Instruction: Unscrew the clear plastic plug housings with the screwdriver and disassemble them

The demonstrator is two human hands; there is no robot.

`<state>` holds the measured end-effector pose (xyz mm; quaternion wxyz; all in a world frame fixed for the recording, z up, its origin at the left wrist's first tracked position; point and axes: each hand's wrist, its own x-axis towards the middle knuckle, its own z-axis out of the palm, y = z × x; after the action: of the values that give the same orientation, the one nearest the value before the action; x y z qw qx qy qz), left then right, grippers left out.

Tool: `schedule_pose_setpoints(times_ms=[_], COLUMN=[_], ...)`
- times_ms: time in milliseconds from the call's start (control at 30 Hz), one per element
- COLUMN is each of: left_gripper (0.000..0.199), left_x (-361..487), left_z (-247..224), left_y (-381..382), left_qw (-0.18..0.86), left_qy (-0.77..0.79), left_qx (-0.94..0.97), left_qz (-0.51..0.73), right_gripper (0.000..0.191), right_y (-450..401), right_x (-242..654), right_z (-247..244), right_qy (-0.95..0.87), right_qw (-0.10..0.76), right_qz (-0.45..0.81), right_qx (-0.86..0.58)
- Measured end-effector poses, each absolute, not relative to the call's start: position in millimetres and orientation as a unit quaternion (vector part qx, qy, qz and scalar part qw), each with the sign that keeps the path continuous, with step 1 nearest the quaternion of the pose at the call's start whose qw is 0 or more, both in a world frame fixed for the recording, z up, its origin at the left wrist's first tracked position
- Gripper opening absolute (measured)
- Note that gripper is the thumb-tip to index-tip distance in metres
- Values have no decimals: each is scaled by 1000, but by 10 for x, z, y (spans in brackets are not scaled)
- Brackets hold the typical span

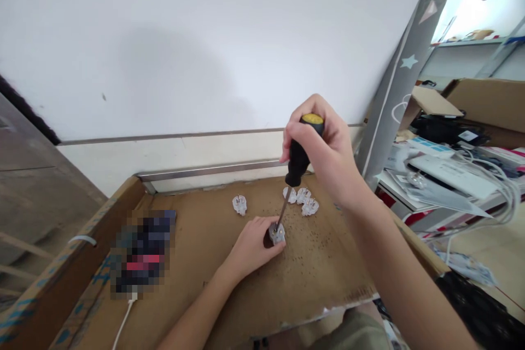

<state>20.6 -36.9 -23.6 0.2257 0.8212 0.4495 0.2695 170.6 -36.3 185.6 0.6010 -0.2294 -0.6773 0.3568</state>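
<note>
My right hand (318, 134) is wrapped round the black handle of a screwdriver (299, 161) with a yellow end cap. The screwdriver slants down to the left, and its tip meets a small clear plastic plug (278, 233). Thumb and fingers of my left hand (256, 243) close round that plug from the left and pin it against the cardboard. Behind my left hand lies another clear plug (239, 204) with its pins up. Three more clear plugs, one of them a plug (310, 206) at the right, sit together beyond the screwdriver shaft.
Brown cardboard (197, 240) with raised sides covers the work surface, dotted with small dark marks near the plugs. A blurred-out device (143, 251) with a white cable (123, 322) lies at left. A white wall stands behind; a grey post (404, 74) and a cluttered table (447, 175) are at right.
</note>
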Motion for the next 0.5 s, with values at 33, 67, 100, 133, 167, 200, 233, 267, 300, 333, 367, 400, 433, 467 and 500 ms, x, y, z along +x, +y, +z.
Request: schedule_pose_setpoints(times_ms=[33,67,100,133,167,200,233,267,300,333,367,400,433,467,500], left_gripper=[45,45,44,43,42,41,40,37,34,30,27,26,27,27,26], left_x=[208,210,213,218,222,226,230,233,234,234,233,231,229,227,226], left_z=[-233,-229,-225,-220,-215,-211,-209,-207,-207,-209,-212,-217,-222,-229,-236], left_y=[-373,-377,-382,-387,-391,-394,-394,-392,-388,-382,-375,-367,-361,-355,-352], left_qw=[227,228,229,229,228,225,222,219,216,214,213,211,209,206,204], left_qy=[448,447,445,443,441,438,434,432,431,431,431,432,434,436,439], left_qx=[821,822,823,825,826,829,831,833,834,834,835,834,834,833,832], left_qz=[270,269,267,266,266,266,266,267,268,269,270,270,270,270,272], right_gripper=[21,24,22,19,18,20,24,29,33,36,35,33,30,23,17], right_y=[-314,-274,-246,-230,-227,-235,-250,-271,-295,-321,-347,-373,-397,-416,-430], right_x=[1724,1750,1781,1814,1842,1862,1872,1869,1856,1835,1810,1785,1763,1747,1738], right_z=[1851,1845,1839,1835,1834,1835,1840,1850,1867,1892,1925,1965,2010,2058,2104], right_qy=[-662,-650,-645,-646,-652,-658,-665,-675,-689,-705,-719,-731,-743,-757,-772], right_qw=[602,590,564,525,483,453,443,459,491,525,542,533,502,459,417], right_qz=[400,448,497,542,577,595,593,563,499,401,282,164,63,-11,-53], right_qx=[-198,-169,-140,-112,-91,-84,-96,-130,-186,-258,-332,-393,-438,-465,-477])
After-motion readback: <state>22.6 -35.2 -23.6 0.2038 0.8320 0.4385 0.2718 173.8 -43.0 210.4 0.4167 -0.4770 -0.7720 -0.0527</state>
